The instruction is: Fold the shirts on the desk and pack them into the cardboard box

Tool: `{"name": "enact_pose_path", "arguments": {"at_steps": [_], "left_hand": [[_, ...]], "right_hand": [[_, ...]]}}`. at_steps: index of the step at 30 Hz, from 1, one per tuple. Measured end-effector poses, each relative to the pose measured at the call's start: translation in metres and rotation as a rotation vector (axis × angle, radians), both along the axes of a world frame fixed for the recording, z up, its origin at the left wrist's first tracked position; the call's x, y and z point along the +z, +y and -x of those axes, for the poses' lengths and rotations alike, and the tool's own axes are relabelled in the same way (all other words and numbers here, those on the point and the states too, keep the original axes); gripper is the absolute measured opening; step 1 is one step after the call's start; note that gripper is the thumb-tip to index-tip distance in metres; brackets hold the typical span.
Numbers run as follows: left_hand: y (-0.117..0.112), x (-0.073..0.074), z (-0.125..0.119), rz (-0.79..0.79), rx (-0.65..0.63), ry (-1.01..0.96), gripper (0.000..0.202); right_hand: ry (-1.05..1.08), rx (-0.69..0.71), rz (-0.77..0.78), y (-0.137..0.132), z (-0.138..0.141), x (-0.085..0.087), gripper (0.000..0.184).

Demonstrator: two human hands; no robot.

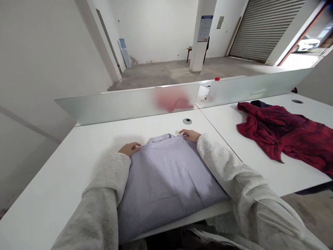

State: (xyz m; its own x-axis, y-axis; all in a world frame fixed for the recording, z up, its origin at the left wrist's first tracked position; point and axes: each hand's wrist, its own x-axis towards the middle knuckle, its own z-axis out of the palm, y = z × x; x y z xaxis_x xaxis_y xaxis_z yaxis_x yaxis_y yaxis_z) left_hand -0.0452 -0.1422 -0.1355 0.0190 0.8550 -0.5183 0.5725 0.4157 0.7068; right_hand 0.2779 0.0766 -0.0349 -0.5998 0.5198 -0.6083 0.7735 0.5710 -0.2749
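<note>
A folded, pale purple striped shirt (166, 177) lies on the white table (59, 180) right in front of me. My left hand (129, 149) rests at its far left corner, fingers curled onto the fabric edge. At the far right corner, near the collar, my right hand (190, 134) lies with its fingers pressed down on the cloth. Grey sleeves cover both my arms.
A crumpled dark red plaid garment (283, 133) lies on the adjoining table to the right. Frosted glass dividers (125, 106) stand along the tables' far edge, with a cable hole (187, 121) just before them. Bare concrete floor, a pillar (201, 38) and a roller shutter lie beyond.
</note>
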Motion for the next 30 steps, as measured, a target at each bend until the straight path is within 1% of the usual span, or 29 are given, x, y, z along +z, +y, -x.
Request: {"name": "enact_pose_path", "arguments": {"at_steps": [1, 3, 8, 10, 13, 15, 16, 17, 19, 20, 22, 23, 24, 25, 26, 27, 28, 30], "left_hand": [[-0.001, -0.005, -0.001, 0.018, -0.002, 0.001, 0.054], [-0.007, -0.01, 0.002, 0.048, -0.008, 0.01, 0.053], [-0.026, -0.005, 0.017, 0.103, -0.065, 0.08, 0.045], [-0.029, -0.003, 0.019, 0.109, -0.048, 0.155, 0.044], [-0.027, -0.001, 0.021, 0.111, 0.009, 0.28, 0.043], [-0.027, 0.009, 0.025, 0.11, 0.021, 0.33, 0.042], [-0.03, 0.017, 0.028, 0.096, 0.019, 0.349, 0.042], [-0.036, 0.028, 0.032, 0.059, 0.012, 0.371, 0.044], [-0.058, 0.058, 0.037, -0.093, 0.004, 0.434, 0.05], [-0.075, 0.075, 0.037, -0.202, 0.008, 0.474, 0.054], [-0.117, 0.11, 0.028, -0.402, 0.057, 0.553, 0.057], [-0.139, 0.125, 0.018, -0.466, 0.095, 0.579, 0.056], [-0.161, 0.136, 0.005, -0.496, 0.12, 0.591, 0.055], [-0.18, 0.144, -0.012, -0.511, 0.162, 0.601, 0.051], [-0.196, 0.148, -0.031, -0.529, 0.2, 0.603, 0.049], [-0.208, 0.147, -0.051, -0.539, 0.217, 0.588, 0.049], [-0.216, 0.143, -0.073, -0.544, 0.222, 0.565, 0.049], [-0.224, 0.127, -0.116, -0.507, 0.22, 0.515, 0.052]], "right_hand": [[-0.025, -0.013, -0.017, 0.0, 0.0, -0.004, 0.045], [-0.078, -0.032, -0.057, 0.001, 0.0, -0.008, 0.045], [-0.126, -0.003, -0.114, 0.002, 0.001, -0.005, 0.024], [-0.119, 0.004, -0.144, 0.001, 0.004, -0.004, 0.025], [-0.138, 0.011, -0.169, 0.0, 0.005, -0.002, 0.031], [-0.148, 0.023, -0.172, 0.001, 0.002, 0.008, 0.041], [-0.144, 0.044, -0.176, 0.001, -0.002, 0.017, 0.046], [-0.128, 0.082, -0.181, 0.0, -0.007, 0.028, 0.05], [-0.054, 0.199, -0.199, -0.012, -0.023, 0.057, 0.055], [-0.001, 0.268, -0.214, -0.023, -0.032, 0.072, 0.057], [0.108, 0.383, -0.256, -0.06, -0.053, 0.097, 0.059], [0.144, 0.421, -0.281, -0.084, -0.063, 0.105, 0.06], [0.169, 0.455, -0.301, -0.11, -0.073, 0.109, 0.061], [0.186, 0.482, -0.32, -0.136, -0.083, 0.11, 0.062], [0.195, 0.499, -0.339, -0.162, -0.091, 0.107, 0.063], [0.198, 0.508, -0.363, -0.185, -0.099, 0.102, 0.066], [0.192, 0.503, -0.39, -0.205, -0.107, 0.095, 0.068], [0.168, 0.468, -0.445, -0.232, -0.12, 0.079, 0.07]]}}
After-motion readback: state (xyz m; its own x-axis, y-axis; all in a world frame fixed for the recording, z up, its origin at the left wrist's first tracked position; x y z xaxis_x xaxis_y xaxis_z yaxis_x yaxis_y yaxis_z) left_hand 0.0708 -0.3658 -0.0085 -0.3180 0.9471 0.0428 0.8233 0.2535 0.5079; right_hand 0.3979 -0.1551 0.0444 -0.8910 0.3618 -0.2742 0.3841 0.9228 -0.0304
